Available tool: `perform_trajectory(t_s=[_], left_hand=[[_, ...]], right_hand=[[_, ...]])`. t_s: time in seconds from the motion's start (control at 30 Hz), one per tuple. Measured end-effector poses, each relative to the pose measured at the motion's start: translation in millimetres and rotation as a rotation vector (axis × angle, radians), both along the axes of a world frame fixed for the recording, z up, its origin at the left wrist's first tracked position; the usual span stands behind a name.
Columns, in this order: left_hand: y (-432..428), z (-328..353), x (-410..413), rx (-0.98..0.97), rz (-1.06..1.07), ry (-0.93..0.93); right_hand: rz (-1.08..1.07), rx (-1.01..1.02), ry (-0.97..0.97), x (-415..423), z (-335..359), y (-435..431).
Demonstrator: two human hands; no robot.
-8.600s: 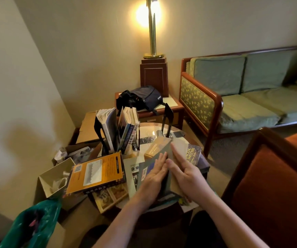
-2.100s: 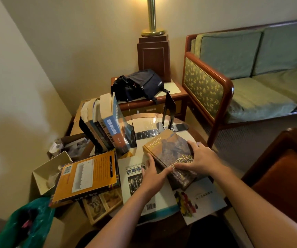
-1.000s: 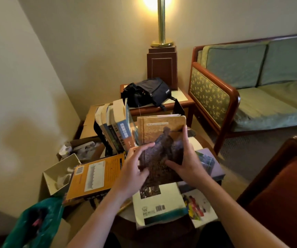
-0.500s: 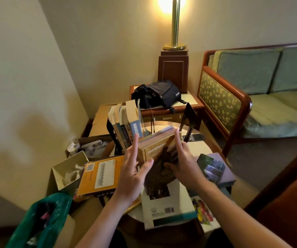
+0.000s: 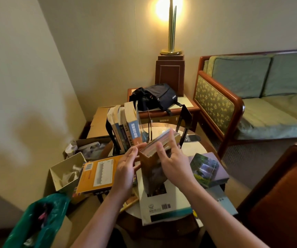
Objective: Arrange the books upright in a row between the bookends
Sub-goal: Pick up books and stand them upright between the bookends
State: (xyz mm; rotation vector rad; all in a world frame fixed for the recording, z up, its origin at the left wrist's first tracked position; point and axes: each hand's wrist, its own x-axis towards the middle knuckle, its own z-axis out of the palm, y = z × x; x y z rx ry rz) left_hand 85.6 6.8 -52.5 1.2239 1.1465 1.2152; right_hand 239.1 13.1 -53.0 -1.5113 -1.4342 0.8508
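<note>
Lamplit round table [image 5: 194, 149]: left hand [image 5: 126, 165] flat against, right hand [image 5: 174, 160] gripping a brown hardback book [image 5: 153, 170], best slid upright just right of the leaning paperback row [image 5: 126, 129].

Motion is blurring the held book [image 5: 153, 173] and the fingers [image 5: 170, 140] of the right hand [image 5: 175, 163], making its cover unreadable. Standing books [image 5: 129, 125] near the surface's far left edge are hiding most of the left bookend [image 5: 108, 129].

A crowded round worktop [image 5: 194, 149].
Leaning books [image 5: 126, 127] stand against the left bookend [image 5: 108, 129], the right bookend [image 5: 185, 119] apart; an orange book [image 5: 97, 174], white magazine [image 5: 162, 206] and purple book [image 5: 208, 170] lie flat nearer.
</note>
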Motion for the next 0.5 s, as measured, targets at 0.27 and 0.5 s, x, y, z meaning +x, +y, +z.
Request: perform_trajectory(t_s=[0.27, 0.5], left_hand=[[-26, -24, 18, -0.063, -0.201, 0.034], [-31, -35, 34, -0.009, -0.297, 0.27]], right_hand=[[0.078, -0.049, -0.341, 5, 32, -10], [0.07, -0.179, -0.557, 26, 25, -13]])
